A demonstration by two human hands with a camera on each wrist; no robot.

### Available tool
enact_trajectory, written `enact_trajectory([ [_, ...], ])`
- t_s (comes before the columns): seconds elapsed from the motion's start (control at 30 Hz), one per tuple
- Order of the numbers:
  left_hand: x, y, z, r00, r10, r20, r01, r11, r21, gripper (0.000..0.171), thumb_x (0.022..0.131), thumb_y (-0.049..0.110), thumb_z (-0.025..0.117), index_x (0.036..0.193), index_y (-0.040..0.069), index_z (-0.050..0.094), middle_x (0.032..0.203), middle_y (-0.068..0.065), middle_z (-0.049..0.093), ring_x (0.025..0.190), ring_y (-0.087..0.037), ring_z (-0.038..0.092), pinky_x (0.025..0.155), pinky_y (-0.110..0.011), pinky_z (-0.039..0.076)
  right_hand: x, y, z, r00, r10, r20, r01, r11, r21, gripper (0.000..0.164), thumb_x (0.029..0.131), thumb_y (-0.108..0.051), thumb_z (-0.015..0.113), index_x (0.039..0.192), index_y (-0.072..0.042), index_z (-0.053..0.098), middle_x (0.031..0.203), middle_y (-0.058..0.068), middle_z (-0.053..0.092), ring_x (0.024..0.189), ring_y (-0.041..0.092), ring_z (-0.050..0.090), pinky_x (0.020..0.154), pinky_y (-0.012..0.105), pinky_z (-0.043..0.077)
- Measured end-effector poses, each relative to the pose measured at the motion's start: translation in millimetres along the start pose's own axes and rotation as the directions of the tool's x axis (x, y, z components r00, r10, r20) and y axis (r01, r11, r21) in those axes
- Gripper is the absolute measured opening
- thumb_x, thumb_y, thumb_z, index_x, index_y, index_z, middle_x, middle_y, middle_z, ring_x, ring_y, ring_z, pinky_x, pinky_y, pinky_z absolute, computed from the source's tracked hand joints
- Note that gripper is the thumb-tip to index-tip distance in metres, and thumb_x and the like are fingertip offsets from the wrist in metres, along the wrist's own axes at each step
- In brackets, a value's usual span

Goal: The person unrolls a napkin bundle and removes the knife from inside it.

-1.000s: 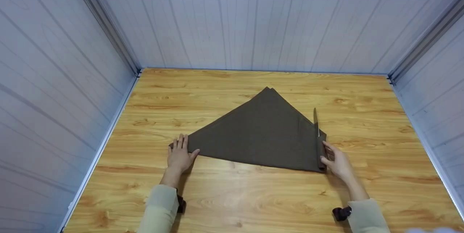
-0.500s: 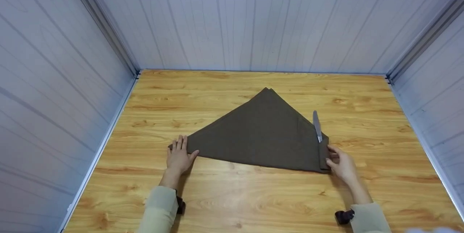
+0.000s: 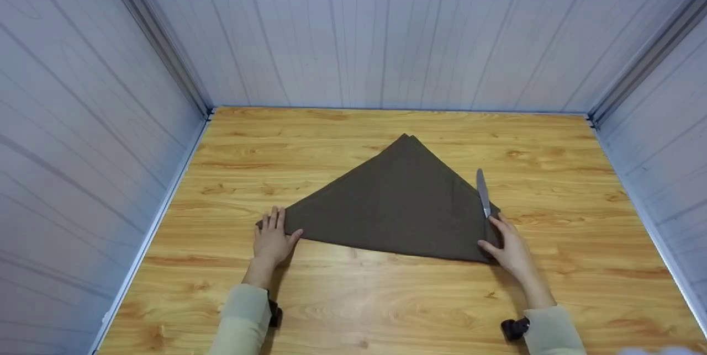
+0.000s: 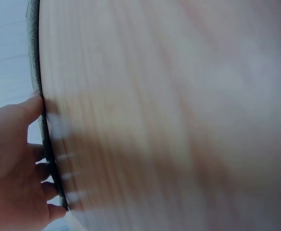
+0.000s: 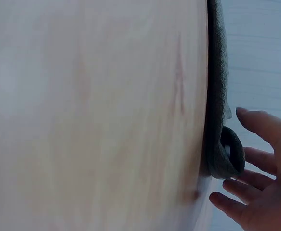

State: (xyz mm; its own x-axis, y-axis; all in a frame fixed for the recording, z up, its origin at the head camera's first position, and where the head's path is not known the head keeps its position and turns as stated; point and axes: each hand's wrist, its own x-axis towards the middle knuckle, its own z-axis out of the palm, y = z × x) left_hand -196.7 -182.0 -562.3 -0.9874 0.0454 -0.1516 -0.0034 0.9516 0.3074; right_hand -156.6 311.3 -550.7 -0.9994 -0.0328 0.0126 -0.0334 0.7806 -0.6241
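A dark brown cloth napkin [image 3: 386, 206], folded into a triangle, lies on the wooden tabletop. My left hand [image 3: 273, 242] rests flat on its left corner, fingers spread and thumb at the near edge. At the right end the cloth is turned over into a small roll [image 5: 234, 154] around a table knife [image 3: 482, 192]. The blade sticks out at the far end; the handle is inside the roll, hidden. My right hand [image 3: 513, 247] reaches over this roll, thumb on its left side. In the right wrist view the fingers [image 5: 241, 192] extend loosely beside the roll, thumb raised apart.
Pale panel walls [image 3: 353, 35] close in the wood-grain tabletop [image 3: 353, 294] at the back and both sides. Black wrist cameras [image 3: 515, 329] sit at both cuffs.
The roll and knife shifted slightly right, and the blade turned to show its flat side. My right hand moved right, then back left over the roll. The left hand stayed in place.
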Motion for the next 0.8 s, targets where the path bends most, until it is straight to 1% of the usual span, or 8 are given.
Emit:
enact_trajectory([
  [0.1, 0.0, -0.2, 1.1, 1.000, 0.006, -0.005, -0.006, 1.000, -0.001, 0.072, 0.090, 0.044, 0.044, 0.140, -0.001, 0.018, 0.145, -0.020, 0.013, 0.130, -0.040, 0.010, 0.099, -0.058, 0.010, 1.3, 1.0, 0.1, 1.000, 0.015, 0.027, -0.015, 1.000, -0.016, 0.068, 0.079, -0.022, 0.068, 0.132, 0.007, 0.035, 0.138, 0.031, 0.019, 0.123, 0.047, 0.021, 0.096, 0.057, 0.022],
  [0.2, 0.1, 0.0, 1.6, 1.000, 0.008, -0.007, -0.008, 1.000, -0.003, 0.072, 0.090, 0.044, 0.044, 0.140, -0.001, 0.018, 0.145, -0.020, 0.013, 0.130, -0.040, 0.010, 0.099, -0.059, 0.010, 2.2, 1.7, -0.7, 0.999, 0.019, 0.047, -0.018, 1.000, -0.020, 0.072, 0.077, -0.021, 0.070, 0.132, 0.007, 0.034, 0.139, 0.031, 0.017, 0.123, 0.047, 0.019, 0.096, 0.057, 0.021],
  [0.33, -0.2, 0.7, 0.9, 1.000, 0.002, 0.000, -0.002, 1.000, -0.014, 0.073, 0.090, 0.044, 0.045, 0.141, 0.000, 0.017, 0.145, -0.020, 0.012, 0.130, -0.040, 0.010, 0.100, -0.058, 0.009, 1.6, 2.6, -1.6, 0.997, 0.029, 0.072, -0.027, 0.999, -0.027, 0.075, 0.075, -0.019, 0.072, 0.133, 0.007, 0.032, 0.139, 0.031, 0.016, 0.123, 0.049, 0.018, 0.096, 0.058, 0.020],
  [0.43, 0.5, 0.3, 1.2, 1.000, -0.002, 0.003, 0.002, 1.000, -0.016, 0.073, 0.090, 0.044, 0.045, 0.141, 0.000, 0.018, 0.145, -0.020, 0.013, 0.130, -0.040, 0.010, 0.100, -0.058, 0.009, 1.0, 3.4, -2.0, 0.996, 0.044, 0.083, -0.042, 0.999, -0.024, 0.075, 0.075, -0.018, 0.071, 0.134, 0.006, 0.031, 0.139, 0.031, 0.015, 0.123, 0.049, 0.018, 0.096, 0.058, 0.019],
  [0.6, 2.5, -1.4, 2.6, 1.000, -0.008, 0.017, 0.008, 1.000, -0.021, 0.073, 0.090, 0.044, 0.045, 0.141, 0.000, 0.017, 0.145, -0.020, 0.012, 0.130, -0.040, 0.008, 0.100, -0.058, 0.007, 0.6, 4.3, -3.4, 0.996, 0.055, 0.069, -0.054, 0.998, -0.018, 0.069, 0.077, -0.008, 0.068, 0.133, 0.007, 0.031, 0.138, 0.032, 0.016, 0.123, 0.048, 0.018, 0.097, 0.057, 0.018],
  [0.7, 1.7, -2.3, 2.2, 1.000, -0.011, 0.017, 0.012, 0.999, -0.049, 0.075, 0.090, 0.049, 0.041, 0.141, 0.001, 0.015, 0.145, -0.019, 0.010, 0.131, -0.039, 0.006, 0.101, -0.057, 0.004, 0.0, 4.9, -4.3, 0.997, 0.050, 0.052, -0.049, 0.999, -0.013, 0.066, 0.076, -0.003, 0.065, 0.132, 0.009, 0.031, 0.137, 0.033, 0.018, 0.123, 0.048, 0.019, 0.098, 0.055, 0.018],
  [0.73, 1.1, -3.2, 3.8, 1.000, -0.001, -0.004, 0.000, 0.998, -0.061, 0.078, 0.089, 0.053, 0.037, 0.142, 0.001, 0.013, 0.146, -0.019, 0.008, 0.131, -0.039, 0.004, 0.100, -0.058, 0.002, -0.2, 5.4, -4.5, 0.998, 0.046, 0.044, -0.046, 0.999, -0.009, 0.066, 0.076, -0.002, 0.065, 0.131, 0.010, 0.031, 0.136, 0.034, 0.019, 0.123, 0.048, 0.019, 0.098, 0.055, 0.018],
  [0.8, -0.7, -2.1, 2.7, 1.000, 0.003, -0.008, -0.003, 0.998, -0.067, 0.080, 0.088, 0.056, 0.035, 0.142, 0.002, 0.013, 0.146, -0.018, 0.008, 0.131, -0.039, 0.004, 0.100, -0.057, 0.001, -1.1, 5.9, -5.3, 0.998, 0.046, 0.034, -0.046, 0.999, -0.001, 0.065, 0.076, -0.001, 0.064, 0.131, 0.011, 0.031, 0.136, 0.034, 0.020, 0.123, 0.048, 0.020, 0.099, 0.054, 0.019],
])
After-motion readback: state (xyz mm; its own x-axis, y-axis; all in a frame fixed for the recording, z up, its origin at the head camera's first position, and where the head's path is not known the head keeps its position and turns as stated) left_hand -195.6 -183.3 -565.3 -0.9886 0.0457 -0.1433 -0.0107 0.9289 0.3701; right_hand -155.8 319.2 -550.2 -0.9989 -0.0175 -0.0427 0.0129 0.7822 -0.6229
